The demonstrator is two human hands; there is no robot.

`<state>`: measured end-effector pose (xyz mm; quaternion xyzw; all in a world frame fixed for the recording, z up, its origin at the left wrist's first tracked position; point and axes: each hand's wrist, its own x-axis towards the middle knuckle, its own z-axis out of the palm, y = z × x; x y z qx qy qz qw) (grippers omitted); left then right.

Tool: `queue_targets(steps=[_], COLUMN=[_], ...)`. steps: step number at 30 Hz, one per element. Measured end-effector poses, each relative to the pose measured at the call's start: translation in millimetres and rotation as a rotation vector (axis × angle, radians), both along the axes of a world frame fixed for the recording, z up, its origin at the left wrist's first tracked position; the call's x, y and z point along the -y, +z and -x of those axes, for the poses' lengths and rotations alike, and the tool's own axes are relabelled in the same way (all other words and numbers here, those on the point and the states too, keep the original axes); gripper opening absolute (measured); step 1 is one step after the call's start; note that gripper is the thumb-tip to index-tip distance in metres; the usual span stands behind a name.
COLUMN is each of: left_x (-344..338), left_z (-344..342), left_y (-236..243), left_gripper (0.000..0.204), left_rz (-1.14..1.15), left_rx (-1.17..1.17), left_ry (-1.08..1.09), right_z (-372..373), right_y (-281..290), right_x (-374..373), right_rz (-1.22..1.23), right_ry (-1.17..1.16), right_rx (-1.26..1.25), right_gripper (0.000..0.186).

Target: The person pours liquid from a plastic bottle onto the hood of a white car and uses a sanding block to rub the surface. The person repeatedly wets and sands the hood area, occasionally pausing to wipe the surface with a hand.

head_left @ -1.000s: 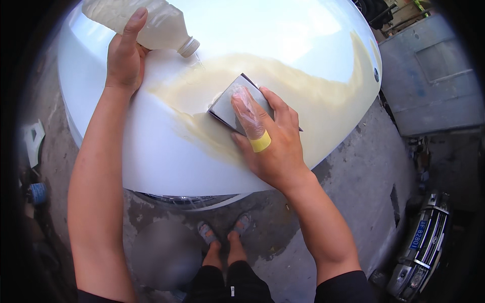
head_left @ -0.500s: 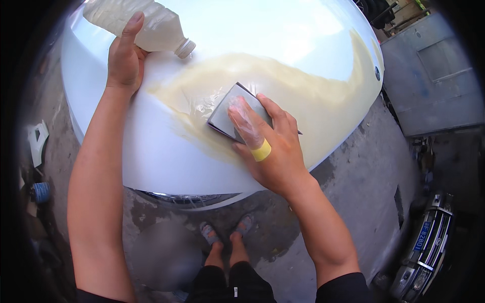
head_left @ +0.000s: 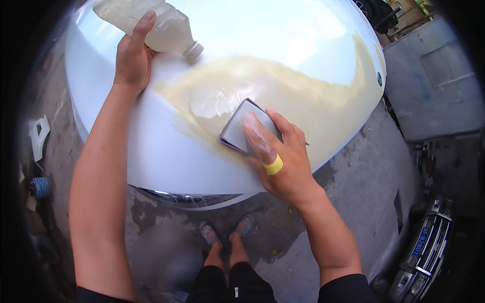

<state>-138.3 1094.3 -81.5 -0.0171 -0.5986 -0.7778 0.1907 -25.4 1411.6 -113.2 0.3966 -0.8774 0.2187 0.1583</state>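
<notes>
A white car hood (head_left: 166, 166) spreads before me, with a wide yellowish-beige filler patch (head_left: 313, 88) curving across it. My right hand (head_left: 285, 164) grips a grey sanding block (head_left: 237, 130) with a dark sheet along its edge, flat against the patch. One finger of that hand wears clear plastic film held by a yellow band. Wet, shiny streaks show on the patch left of the block. My left hand (head_left: 132, 60) is wrapped round a clear plastic bottle (head_left: 164, 25) of cloudy liquid, tilted with its neck down to the right above the hood.
Below the hood's near edge is a headlight (head_left: 187, 198). A detached bumper (head_left: 424, 247) with a plate lies at the lower right on the concrete floor. A grey metal panel (head_left: 434, 76) stands at the right. A white part (head_left: 38, 137) and a blue can (head_left: 41, 187) lie left.
My right hand has slid the sanding block toward me and slightly right over the patch. The bottle in my left hand has shifted a little to the right.
</notes>
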Motion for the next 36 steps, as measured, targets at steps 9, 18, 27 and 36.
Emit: queue_targets(steps=[9,18,27,36], left_x=[9,5,18,-19], left_z=[13,2,5,-2], left_y=[-17,-9,-11,2], left_gripper=[0.051,0.052,0.06,0.05], left_rz=[-0.052,-0.027,-0.008,-0.005], left_rx=[-0.038,-0.076,0.041,-0.099], left_ry=[-0.046,-0.002,-0.02,0.037], right_z=[48,-28,23,-2], right_y=[16,-18,12,1], right_x=[30,-32,20,0], right_rz=[0.088,0.002,-0.016,-0.026], right_ry=[-0.054,0.011,0.0,0.039], right_rx=[-0.037,0.042,-0.014,-0.039], right_gripper=[0.084,0.073,0.073,0.057])
